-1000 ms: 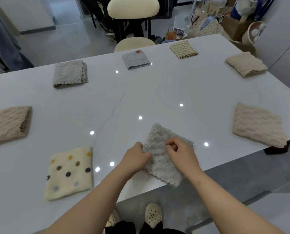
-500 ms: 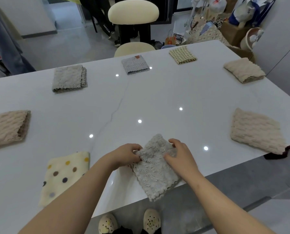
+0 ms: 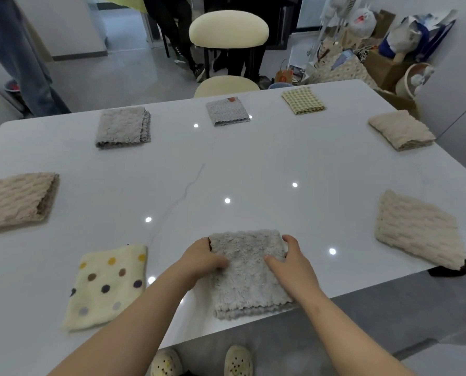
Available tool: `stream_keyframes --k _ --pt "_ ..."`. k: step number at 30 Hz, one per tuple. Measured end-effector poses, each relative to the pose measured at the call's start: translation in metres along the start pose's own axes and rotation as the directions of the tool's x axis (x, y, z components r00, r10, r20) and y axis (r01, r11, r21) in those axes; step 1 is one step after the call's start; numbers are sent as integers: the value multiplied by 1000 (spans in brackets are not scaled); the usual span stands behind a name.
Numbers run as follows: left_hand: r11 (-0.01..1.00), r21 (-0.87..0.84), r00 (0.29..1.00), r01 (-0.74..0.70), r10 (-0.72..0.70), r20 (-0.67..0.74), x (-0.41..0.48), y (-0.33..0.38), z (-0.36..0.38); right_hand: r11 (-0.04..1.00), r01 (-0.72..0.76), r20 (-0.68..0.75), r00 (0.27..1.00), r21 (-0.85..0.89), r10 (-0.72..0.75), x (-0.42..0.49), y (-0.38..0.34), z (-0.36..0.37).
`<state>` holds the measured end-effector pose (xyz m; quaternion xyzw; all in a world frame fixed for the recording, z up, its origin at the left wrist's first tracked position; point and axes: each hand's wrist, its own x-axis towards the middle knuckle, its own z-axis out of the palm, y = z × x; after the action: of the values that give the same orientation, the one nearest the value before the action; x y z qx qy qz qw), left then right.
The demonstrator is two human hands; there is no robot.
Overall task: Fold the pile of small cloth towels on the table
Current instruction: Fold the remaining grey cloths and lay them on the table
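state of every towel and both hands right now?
Grey fluffy towel: folded, flat at the near edge, held.
Left hand: grips its left side.
Right hand: grips its right side.
Cream polka-dot towel: folded, flat.
Left beige ribbed towel: folded.
Near-right beige ribbed towel: folded.
Far-right beige ribbed towel: folded.
Far grey plush towel: folded.
Grey tagged towel: folded.
Yellow checked towel: folded.

White counter (image 3: 253, 164), and front and centre a plain grey towel (image 3: 249, 275). To its left a cream towel (image 3: 104, 291), polka-dotted in yellow, brown, purple and grey. At the far edge a yellow checked towel (image 3: 303, 100) and a pale grey speckled towel (image 3: 227, 113) with an orange tag (image 3: 231, 100).
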<state>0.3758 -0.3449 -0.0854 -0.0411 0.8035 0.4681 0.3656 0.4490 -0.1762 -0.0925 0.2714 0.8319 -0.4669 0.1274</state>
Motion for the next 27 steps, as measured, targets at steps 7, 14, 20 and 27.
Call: stream_keyframes --k 7,14,20,27 --pt "979 165 978 -122 147 -148 13 -2 2 999 -29 8 1000 33 29 4 3 -2" --pt "942 287 984 -171 151 89 13 20 -2 945 115 -18 992 -306 -127 8 -6 -3" --pt "914 403 999 -37 19 48 4 10 -7 964 91 -8 995 -251 -97 13 1 -3" --pt "956 293 984 12 40 -171 -7 -11 -4 979 84 -43 995 -188 -93 11 7 -5"
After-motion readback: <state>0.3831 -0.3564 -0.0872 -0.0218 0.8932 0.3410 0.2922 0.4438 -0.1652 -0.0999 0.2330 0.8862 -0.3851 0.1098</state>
